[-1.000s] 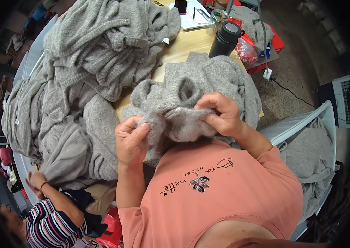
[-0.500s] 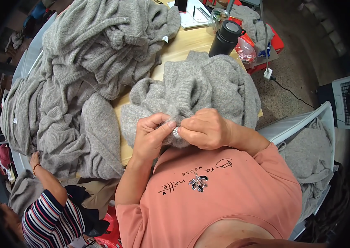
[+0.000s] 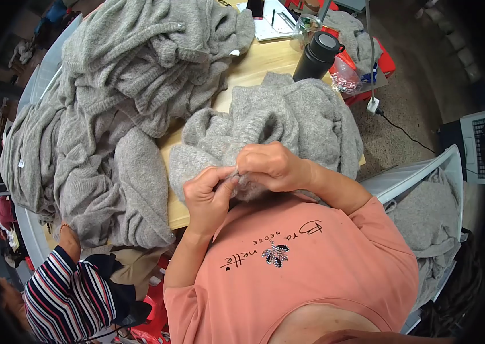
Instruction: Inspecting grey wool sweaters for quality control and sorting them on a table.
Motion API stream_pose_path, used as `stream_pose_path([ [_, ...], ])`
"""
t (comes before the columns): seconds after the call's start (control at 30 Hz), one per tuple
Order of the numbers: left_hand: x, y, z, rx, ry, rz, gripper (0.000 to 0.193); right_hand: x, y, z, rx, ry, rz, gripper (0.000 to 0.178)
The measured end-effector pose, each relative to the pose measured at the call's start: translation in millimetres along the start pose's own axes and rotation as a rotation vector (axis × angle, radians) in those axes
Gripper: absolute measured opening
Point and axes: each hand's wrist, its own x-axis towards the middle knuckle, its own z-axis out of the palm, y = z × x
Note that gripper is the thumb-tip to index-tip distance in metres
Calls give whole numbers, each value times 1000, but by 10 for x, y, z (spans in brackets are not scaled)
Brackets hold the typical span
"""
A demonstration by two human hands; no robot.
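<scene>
Close against a salmon-pink shirt with a dark, glittering flower motif, the wearer's left hand and right hand meet, thumbs and fingertips pinched tight on a small fold of a grey knit garment; the fold itself is mostly hidden by the fingers. The garment is bunched on the near part of a pale wooden table, its gathered end in the hands and its bulk spreading away from the body. A ribbed opening just beyond the right hand seems to face up and away. The long axis appears to run from the hands toward the far side, leaning right, though the crumpling makes this uncertain. A hard tug between the two pinches could stretch or snag the fuzzy yarn, and a loose pinch could let the fold slip. To the right, a pale plastic bin holds more grey knitwear; to the left stands a co-worker in a striped top, one arm reaching toward a large pile of grey knits. Beyond the garment are a black bottle, a clear jar and white papers.
</scene>
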Motion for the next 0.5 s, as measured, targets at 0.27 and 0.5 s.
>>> stream_pose_path([
  [0.27, 12, -68, 56, 181, 81, 201, 9, -80, 12, 85, -52, 24, 269, 13],
  [0.5, 12, -110, 107, 282, 117, 250, 8, -182, 48, 219, -308, 155, 94, 20],
])
